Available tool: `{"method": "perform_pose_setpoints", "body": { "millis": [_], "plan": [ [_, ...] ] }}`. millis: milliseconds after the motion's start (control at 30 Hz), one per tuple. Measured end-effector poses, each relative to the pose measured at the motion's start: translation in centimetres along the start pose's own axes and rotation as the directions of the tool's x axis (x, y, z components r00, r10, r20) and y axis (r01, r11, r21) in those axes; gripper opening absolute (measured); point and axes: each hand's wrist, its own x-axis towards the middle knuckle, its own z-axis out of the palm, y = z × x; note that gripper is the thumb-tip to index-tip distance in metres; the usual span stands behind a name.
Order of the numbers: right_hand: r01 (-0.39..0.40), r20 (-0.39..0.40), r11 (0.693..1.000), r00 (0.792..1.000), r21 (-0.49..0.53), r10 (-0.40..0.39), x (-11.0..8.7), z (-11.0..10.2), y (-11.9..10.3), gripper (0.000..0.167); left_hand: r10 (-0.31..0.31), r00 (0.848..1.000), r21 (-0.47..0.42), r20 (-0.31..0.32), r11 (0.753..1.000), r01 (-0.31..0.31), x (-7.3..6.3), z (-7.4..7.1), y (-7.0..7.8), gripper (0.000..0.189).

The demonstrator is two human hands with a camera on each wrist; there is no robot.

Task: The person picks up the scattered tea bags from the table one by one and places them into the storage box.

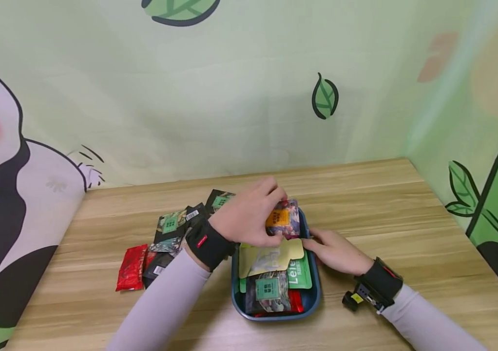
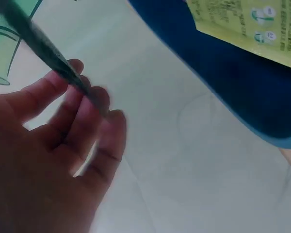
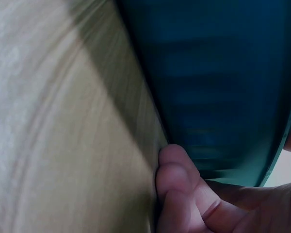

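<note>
In the head view my left hand (image 1: 253,212) is over the far end of a blue plastic bin (image 1: 235,297). It pinches a small flat packet with an orange label (image 1: 283,218); in the left wrist view the packet (image 2: 51,51) shows almost edge-on between thumb and fingers. My right hand (image 1: 338,251) grips the bin's right side, its thumb at the rim and its fingers (image 3: 177,177) curled low against the outer wall. Inside the bin lie a pale yellow packet (image 1: 262,261), a green packet (image 1: 302,273), a dark packet with a green label (image 1: 268,290) and red packaging (image 1: 295,300).
Left of the bin, a loose pile holds several dark packets (image 1: 170,225) and a red packet (image 1: 132,268), partly behind my left arm. All stand on a wood-grain table (image 1: 363,204). A printed backdrop (image 1: 249,97) rises behind the table's far edge.
</note>
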Motion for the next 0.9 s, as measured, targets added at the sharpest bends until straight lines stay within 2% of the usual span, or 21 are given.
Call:
{"method": "perform_pose_setpoints", "body": {
  "millis": [133,200,267,433,533,733,900],
  "plan": [
    [0.005,-0.001,1.000,1.000,-0.007,-0.005,0.0,0.0,-0.1,0.041,-0.071,0.992,-0.026,0.104,0.997,0.074,-1.1,0.1,0.5,0.144],
    [0.002,-0.005,1.000,1.000,-0.009,-0.002,0.0,0.0,-0.2,0.043,-0.097,0.987,-0.033,0.131,0.994,0.102,-2.1,-0.4,0.6,0.147],
    [-0.005,-0.011,1.000,1.000,-0.016,0.005,0.0,0.0,-0.2,0.044,-0.113,0.986,-0.039,0.125,0.992,0.119,-3.5,-0.9,0.3,0.146],
    [-0.012,-0.024,0.999,1.000,-0.037,0.011,-0.1,0.1,-0.4,0.046,-0.192,0.977,-0.038,0.093,0.980,0.196,-8.5,-2.1,-1.4,0.143],
    [-0.013,-0.030,0.999,0.999,-0.050,0.012,-0.1,0.1,-0.4,0.047,-0.259,0.962,-0.046,0.083,0.964,0.263,-12.0,-2.5,-2.8,0.143],
    [-0.018,-0.033,0.999,0.999,-0.045,0.016,-0.2,0.1,-0.5,0.045,-0.383,0.920,-0.047,0.079,0.921,0.388,-18.4,-2.4,-5.8,0.141],
    [-0.013,-0.037,0.999,0.999,-0.043,0.011,-0.1,0.1,-0.5,0.046,-0.467,0.880,-0.015,0.085,0.883,0.469,-22.7,-1.9,-7.8,0.140]
  ]
}}
